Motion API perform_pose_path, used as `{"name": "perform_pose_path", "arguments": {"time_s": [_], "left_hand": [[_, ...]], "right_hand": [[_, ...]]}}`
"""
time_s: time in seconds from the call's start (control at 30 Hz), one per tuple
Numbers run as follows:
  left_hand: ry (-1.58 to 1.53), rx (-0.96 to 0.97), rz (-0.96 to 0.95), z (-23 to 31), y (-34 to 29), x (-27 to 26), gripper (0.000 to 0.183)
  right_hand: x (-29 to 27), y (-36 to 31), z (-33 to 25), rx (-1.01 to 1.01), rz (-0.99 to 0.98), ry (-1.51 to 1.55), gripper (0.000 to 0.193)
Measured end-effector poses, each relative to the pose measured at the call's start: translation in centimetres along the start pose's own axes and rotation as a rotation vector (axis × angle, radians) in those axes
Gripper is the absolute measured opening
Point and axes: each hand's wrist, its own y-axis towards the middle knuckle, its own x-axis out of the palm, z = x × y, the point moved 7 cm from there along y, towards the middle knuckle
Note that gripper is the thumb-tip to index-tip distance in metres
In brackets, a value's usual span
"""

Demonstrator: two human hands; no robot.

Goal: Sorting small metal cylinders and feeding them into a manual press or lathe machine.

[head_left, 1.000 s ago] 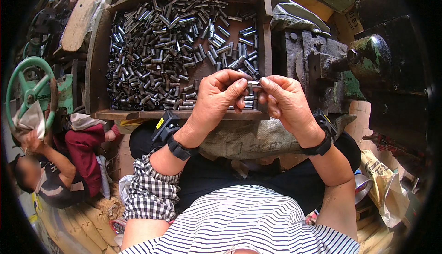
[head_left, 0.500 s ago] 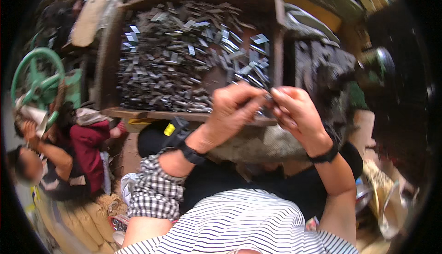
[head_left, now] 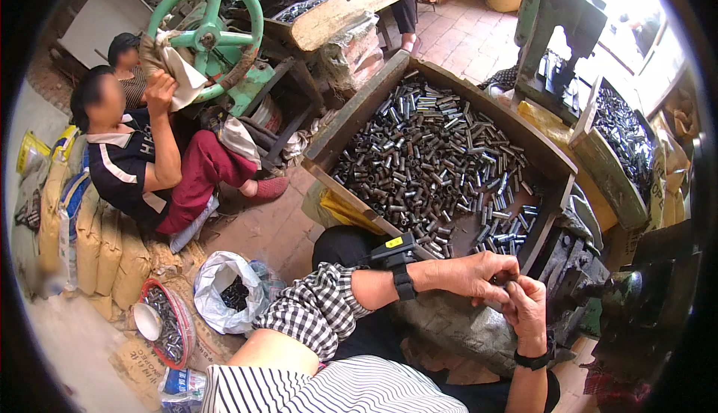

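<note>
My left hand (head_left: 477, 273) and my right hand (head_left: 526, 310) meet over the near right corner of a tray (head_left: 357, 112). Both are closed, fingertips pinched together around something small and dark, mostly hidden by the fingers. A heap of short metal tubes (head_left: 426, 162) fills much of the tray; some are shiny, others dull and brownish. Each of my wrists wears a black strap, and a dark device with a yellow label (head_left: 394, 242) sits at the left one. Close to the right of my hands stands a dark, greasy machine (head_left: 572, 271).
Left, a seated person (head_left: 138, 166) grips a cloth at a green handwheel (head_left: 208, 37). Near my left leg are a white bag (head_left: 217, 282) and a red basin (head_left: 185, 316) with metal pieces. Another parts tray (head_left: 609, 170) and a green press (head_left: 561, 31) stand at far right.
The view has swung to the left, so the tray now appears tilted and further right. My hands stay pinched together and now appear lower and further right in the picture.
</note>
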Motion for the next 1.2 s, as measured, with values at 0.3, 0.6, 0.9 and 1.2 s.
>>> {"name": "perform_pose_path", "arguments": {"time_s": [0.3, 0.6, 0.9, 1.2], "left_hand": [[-0.361, -0.206, 0.492, -3.5, -1.0, -7.7, 0.031], [0.878, 0.239, 0.485, -0.5, 0.6, -6.5, 0.025], [1.307, -0.074, 0.227, -3.0, 1.2, -4.8, 0.017], [1.285, -0.137, 0.234, -4.2, 1.4, -5.2, 0.018]], "right_hand": [[-2.4, 3.9, -5.6, -0.547, 0.427, -0.849, 0.013], [1.0, 6.3, -3.5, -0.65, 0.378, -1.889, 0.005], [-0.7, 4.7, -4.4, -0.611, 0.466, -1.538, 0.018], [-1.7, 0.5, -3.1, -0.529, 0.364, -0.922, 0.021]]}}
